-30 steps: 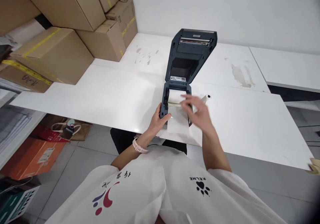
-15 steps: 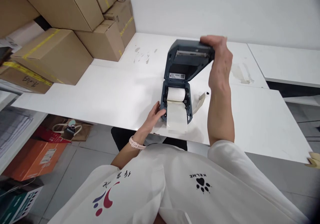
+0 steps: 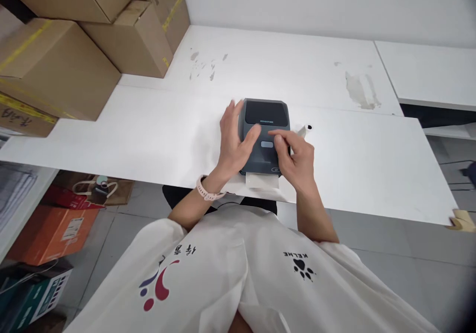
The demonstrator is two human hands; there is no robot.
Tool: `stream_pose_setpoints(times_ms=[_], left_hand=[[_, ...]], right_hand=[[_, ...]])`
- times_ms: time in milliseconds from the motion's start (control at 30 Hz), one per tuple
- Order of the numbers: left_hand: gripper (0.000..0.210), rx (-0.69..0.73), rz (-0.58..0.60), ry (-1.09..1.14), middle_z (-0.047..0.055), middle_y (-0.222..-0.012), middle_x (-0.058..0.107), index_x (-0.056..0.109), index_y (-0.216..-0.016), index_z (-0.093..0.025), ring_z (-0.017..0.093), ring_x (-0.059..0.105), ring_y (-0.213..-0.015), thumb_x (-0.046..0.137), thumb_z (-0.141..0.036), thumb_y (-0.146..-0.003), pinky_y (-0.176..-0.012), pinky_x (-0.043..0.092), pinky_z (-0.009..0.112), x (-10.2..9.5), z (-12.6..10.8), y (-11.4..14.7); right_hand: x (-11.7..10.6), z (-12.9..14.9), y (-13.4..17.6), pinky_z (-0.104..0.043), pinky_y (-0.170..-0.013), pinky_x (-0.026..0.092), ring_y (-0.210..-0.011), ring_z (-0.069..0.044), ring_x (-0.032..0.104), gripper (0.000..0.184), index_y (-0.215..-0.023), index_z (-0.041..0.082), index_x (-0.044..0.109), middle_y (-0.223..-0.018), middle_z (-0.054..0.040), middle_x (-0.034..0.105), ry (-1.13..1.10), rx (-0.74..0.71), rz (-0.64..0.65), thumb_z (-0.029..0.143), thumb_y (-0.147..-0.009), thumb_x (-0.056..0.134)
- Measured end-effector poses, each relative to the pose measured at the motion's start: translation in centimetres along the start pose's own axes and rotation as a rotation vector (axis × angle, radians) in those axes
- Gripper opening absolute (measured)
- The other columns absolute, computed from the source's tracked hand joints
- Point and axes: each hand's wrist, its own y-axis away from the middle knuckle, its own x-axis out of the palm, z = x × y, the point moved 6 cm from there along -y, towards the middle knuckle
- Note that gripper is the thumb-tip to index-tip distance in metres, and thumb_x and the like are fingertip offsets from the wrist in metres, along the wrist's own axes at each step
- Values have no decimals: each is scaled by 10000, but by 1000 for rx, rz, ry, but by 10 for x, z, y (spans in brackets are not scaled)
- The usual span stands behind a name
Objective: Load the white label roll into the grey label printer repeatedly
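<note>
A dark grey label printer (image 3: 256, 162) stands on the white table in front of me with its lid down. A strip of blank label paper (image 3: 262, 181) sticks out of its front slot. My left hand (image 3: 235, 144) lies against the printer's left side, fingers spread and thumb over the lid. Above the right part of the lid is my right hand (image 3: 296, 157), its index finger stretched out near the pale button (image 3: 267, 144) and the other fingers curled. Nothing shows in either hand. Whether the right fingertip touches the lid, I cannot tell.
A curled piece of paper backing (image 3: 304, 131) lies just right of the printer. Cardboard boxes (image 3: 59, 70) are stacked at the table's left end. The white table (image 3: 167, 139) has worn patches near the wall. An orange box (image 3: 55, 234) stands low on the left.
The printer's lid was raised in my right hand and is now down, hiding the label roll. My left hand has moved up along the printer's side; my right hand has come down over the lid.
</note>
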Motion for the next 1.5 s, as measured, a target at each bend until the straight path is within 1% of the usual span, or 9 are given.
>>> stream_pose_setpoints(times_ms=[233, 433, 667, 800, 900, 1000, 1100, 1300, 1500], left_hand=[[550, 296, 163, -203, 44, -1665, 239, 384, -1506, -256, 275, 28, -1571, 368, -456, -994, -1251, -19, 543, 30, -22, -28], [576, 170, 170, -51, 3, -1629, 329, 464, -1447, -316, 300, 56, -1568, 469, -559, -925, -1275, 54, 529, 29, -7, -16], [587, 141, 120, -33, 15, -1609, 355, 448, -1441, -314, 293, 90, -1562, 471, -580, -918, -1274, 91, 496, 25, -10, -24], [571, 128, -69, -71, 103, -1552, 396, 459, -1400, -252, 291, 255, -1504, 404, -589, -944, -1217, 246, 480, 8, 13, 15], [522, -111, -208, -18, 112, -1107, 649, 630, -1032, -226, 227, 604, -1084, 303, -626, -955, -951, 494, 392, -4, 56, 74], [616, -360, 165, 204, 50, -652, 607, 609, -632, -208, 145, 554, -620, 316, -661, -931, -612, 472, 300, 20, 88, 118], [567, -555, 520, 498, 20, -532, 578, 685, -637, -178, 97, 464, -451, 460, -634, -888, -473, 349, 264, 44, 86, 131], [439, -581, 589, 528, -15, -419, 503, 675, -553, -162, 65, 415, -385, 555, -446, -865, -446, 307, 234, 43, 62, 109], [523, -522, 608, 439, -4, -484, 533, 649, -564, -163, 83, 472, -466, 517, -544, -898, -506, 363, 241, 31, 81, 118]], right_hand=[[26, 5, -19, -514, -1030, 414, -1233, -312, 544, 439, -1355, 206, 516, -1273, -137, 630, 291, -177, 172, 342, -1028, 255], [34, 3, -7, -584, -1197, 227, -1486, -298, 298, 519, -1540, 286, 263, -1552, -82, 413, 337, -162, 176, 364, -1027, 261], [33, -4, -9, -594, -1182, 281, -1490, -304, 292, 520, -1541, 297, 274, -1560, -87, 404, 263, -115, 168, 413, -1036, 236], [25, -12, -5, -606, -1177, 292, -1481, -309, 304, 537, -1533, 290, 290, -1545, -103, 419, 215, -65, 84, 478, -1033, 241], [22, -18, 1, -597, -1177, 301, -1484, -299, 295, 535, -1523, 278, 301, -1551, -112, 407, 164, -28, 46, 486, -1034, 239], [22, -21, 7, -591, -1179, 302, -1483, -294, 299, 540, -1522, 266, 297, -1554, -120, 399, 124, -4, 33, 487, -1031, 262], [22, -22, 10, -597, -1177, 299, -1487, -300, 292, 562, -1535, 265, 265, -1562, -126, 383, 98, 7, 29, 481, -1018, 306], [21, -27, 11, -574, -1194, 290, -1501, -289, 263, 588, -1544, 263, 234, -1597, -110, 332, 56, -10, 71, 393, -986, 369], [21, -26, 9, -605, -1205, 248, -1541, -315, 151, 623, -1521, 296, 287, -1633, -68, 277, -2, 15, 153, 381, -932, 471]])
